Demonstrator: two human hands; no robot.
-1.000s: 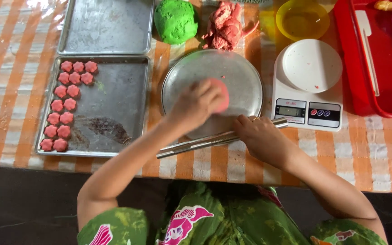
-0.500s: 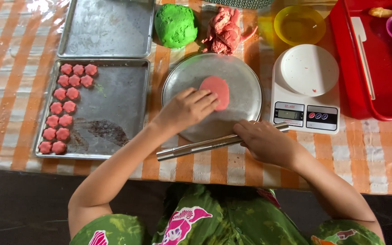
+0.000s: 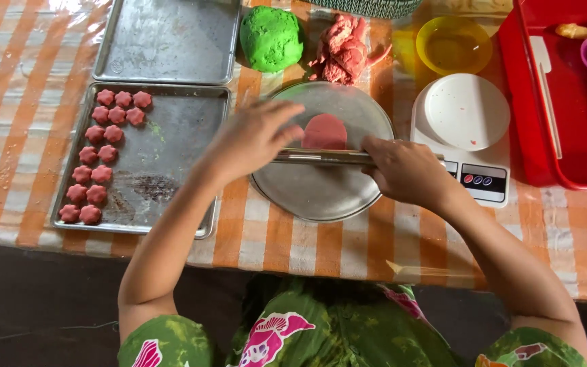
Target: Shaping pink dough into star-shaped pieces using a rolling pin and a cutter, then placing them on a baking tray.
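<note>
Holding a metal rod (image 3: 324,157) at both ends, the left hand (image 3: 253,139) and right hand (image 3: 405,170) close on it above the soft pink dough (image 3: 325,131) on the round plate (image 3: 321,194), mid-surface; it likely squashes easily.

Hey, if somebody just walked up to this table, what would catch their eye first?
Probably the left hand and right hand holding a metal rolling pin across a flat pink dough disc on a round metal plate at the centre. Next, the bright green dough ball above it, and the rows of pink flower-shaped pieces along the left edge of the baking tray.
</note>
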